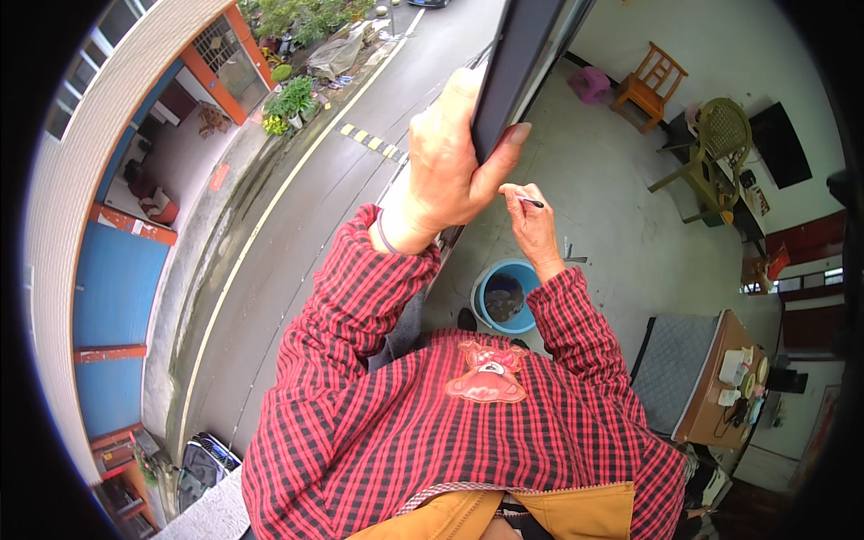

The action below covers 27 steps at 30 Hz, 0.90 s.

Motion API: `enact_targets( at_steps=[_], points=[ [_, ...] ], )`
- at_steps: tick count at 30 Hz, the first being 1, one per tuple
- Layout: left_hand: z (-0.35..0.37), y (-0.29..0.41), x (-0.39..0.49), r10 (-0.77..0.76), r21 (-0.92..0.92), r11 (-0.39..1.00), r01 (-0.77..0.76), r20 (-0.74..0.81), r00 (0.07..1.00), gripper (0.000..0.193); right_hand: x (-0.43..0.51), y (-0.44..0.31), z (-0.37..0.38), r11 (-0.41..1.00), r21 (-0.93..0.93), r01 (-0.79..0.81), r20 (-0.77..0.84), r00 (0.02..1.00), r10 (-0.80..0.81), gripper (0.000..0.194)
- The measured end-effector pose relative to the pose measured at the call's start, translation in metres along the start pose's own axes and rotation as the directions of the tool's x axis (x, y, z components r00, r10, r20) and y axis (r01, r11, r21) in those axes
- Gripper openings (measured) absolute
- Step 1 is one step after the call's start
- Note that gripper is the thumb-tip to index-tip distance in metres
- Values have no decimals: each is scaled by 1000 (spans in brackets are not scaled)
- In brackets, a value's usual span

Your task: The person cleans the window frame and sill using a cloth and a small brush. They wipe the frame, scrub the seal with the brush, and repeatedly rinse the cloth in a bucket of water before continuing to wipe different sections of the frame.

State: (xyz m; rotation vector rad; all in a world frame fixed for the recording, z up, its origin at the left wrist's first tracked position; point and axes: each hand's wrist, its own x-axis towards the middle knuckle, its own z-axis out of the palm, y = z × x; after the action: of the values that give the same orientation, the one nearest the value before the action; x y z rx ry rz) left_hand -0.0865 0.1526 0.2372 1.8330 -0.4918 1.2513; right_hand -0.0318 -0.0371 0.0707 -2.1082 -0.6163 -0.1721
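Near the top centre, my left hand wraps round the edge of a dark window or door frame, its thumb on the room side and its other fingers on the street side. Lower and to the right, on the room side, my right hand pinches a thin stick-like tool with a black end. The far end of that tool is hidden by the fingers. Below my right hand, a blue bucket stands on the floor with dark, murky water in it. Both arms are in red and black checked sleeves.
A street with a speed bump lies outside on the left. Inside are a wooden chair, a purple stool, a green plastic chair and a cloth-covered table bearing small items. A flat tool lies beyond the bucket.
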Motion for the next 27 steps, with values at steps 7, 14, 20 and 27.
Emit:
enact_targets(
  at_steps=[7, 14, 20, 27],
  points=[
    [-4, 4, 4, -11, 19, 1000, 10, 53, 999, 50, -11, -2, 11, 992, 15, 123, -39, 992, -123, 14],
    [-9, -1, 5, 109, 85, 990, -111, 34, 993, 51, -70, -40, 42, 904, -231, 358, 138, 932, -334, 22],
    [-1, -5, 6, 132, 93, 987, -131, -1, 991, 45, -75, -50, 34, 875, -286, 392, 130, 920, -370, 24],
    [1, -4, 3, 138, 45, 989, -138, 11, 990, 37, -99, -43, 55, 854, -273, 443, 70, 895, -441, 25]
  ],
)
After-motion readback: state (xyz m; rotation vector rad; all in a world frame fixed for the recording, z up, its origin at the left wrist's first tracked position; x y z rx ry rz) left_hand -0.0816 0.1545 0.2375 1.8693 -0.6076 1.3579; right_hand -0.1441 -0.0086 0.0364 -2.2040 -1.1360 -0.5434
